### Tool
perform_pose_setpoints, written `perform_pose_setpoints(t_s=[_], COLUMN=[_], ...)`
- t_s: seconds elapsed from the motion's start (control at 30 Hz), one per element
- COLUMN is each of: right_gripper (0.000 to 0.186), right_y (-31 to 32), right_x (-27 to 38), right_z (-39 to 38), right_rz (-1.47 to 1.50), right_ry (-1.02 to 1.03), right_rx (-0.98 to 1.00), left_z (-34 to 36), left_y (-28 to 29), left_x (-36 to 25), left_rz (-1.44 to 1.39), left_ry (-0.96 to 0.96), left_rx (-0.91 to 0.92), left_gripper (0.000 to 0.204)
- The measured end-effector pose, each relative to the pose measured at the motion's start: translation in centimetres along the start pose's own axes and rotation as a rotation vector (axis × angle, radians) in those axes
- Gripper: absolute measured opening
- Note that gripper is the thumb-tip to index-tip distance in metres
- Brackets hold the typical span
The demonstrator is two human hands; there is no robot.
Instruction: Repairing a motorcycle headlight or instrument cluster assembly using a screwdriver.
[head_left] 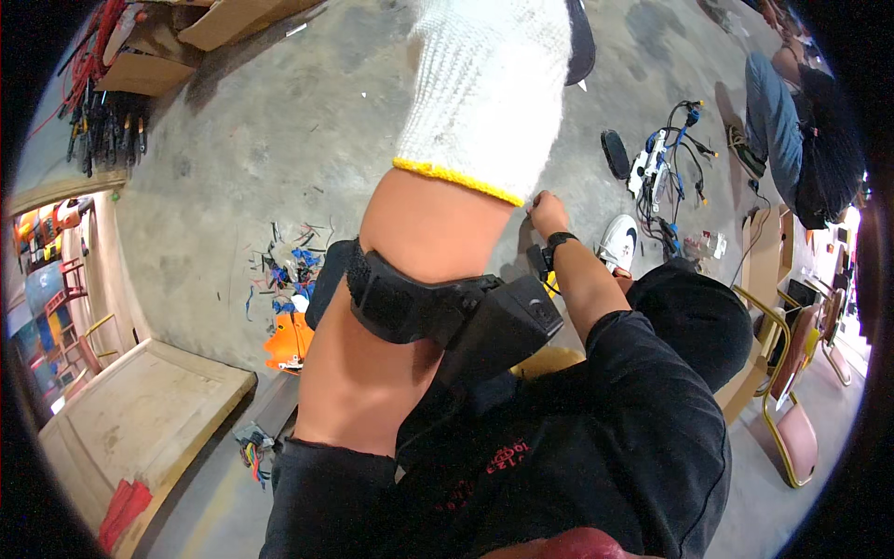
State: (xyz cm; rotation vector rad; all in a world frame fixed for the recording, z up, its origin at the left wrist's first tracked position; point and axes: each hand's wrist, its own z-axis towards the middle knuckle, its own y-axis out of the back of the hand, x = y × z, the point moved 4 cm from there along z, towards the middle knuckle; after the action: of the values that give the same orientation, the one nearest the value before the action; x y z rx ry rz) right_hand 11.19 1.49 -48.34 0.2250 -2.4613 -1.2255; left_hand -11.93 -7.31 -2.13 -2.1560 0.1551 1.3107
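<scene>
- Head view: left hand (489, 56) runs up to the top edge inside a white knitted glove (470, 121) with a yellow cuff; fingers not visible, so cannot tell what it grips, if anything.
- Dark rounded object (581, 42) just right of the glove at the top edge, partly hidden by it; contact unclear.
- Black strap (400, 303) around the left forearm, carrying a black boxy device (507, 321).
- Right hand (548, 212) bare, low over the floor, fingers curled in; cannot tell if anything is held. Black wristband (561, 239) at its wrist.
- Nearest the right hand: glove cuff on one side, white shoe (618, 240) on the other.
- Farther right on the concrete floor (279, 121): black oblong piece (615, 155), then white part (649, 172) with blue and black cables.
- Left of the left forearm: blue and black scraps (296, 265), orange piece (290, 343).
- Upper right: another person in blue jeans (775, 121).
</scene>
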Motion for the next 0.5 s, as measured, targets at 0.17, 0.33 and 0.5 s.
perform_pose_setpoints(t_s=[0.17,0.33,0.5], right_gripper=[0.023,0.022,0.027], right_y=[-0.2,0.8,1.0], right_x=[-0.1,0.0,-0.4], right_z=[0.0,0.4,0.4], right_rz=[-0.093,-0.051,-0.097], right_ry=[0.021,0.009,0.023], right_rx=[-0.031,0.010,0.069], left_z=[0.4,0.5,0.3], left_y=[-0.4,-0.8,-1.5], left_x=[0.4,0.4,0.6], left_rz=[-0.012,-0.020,-0.014], left_ry=[0.016,0.013,0.015], left_rx=[-0.005,0.021,0.046], left_gripper=[0.024,0.022,0.021])
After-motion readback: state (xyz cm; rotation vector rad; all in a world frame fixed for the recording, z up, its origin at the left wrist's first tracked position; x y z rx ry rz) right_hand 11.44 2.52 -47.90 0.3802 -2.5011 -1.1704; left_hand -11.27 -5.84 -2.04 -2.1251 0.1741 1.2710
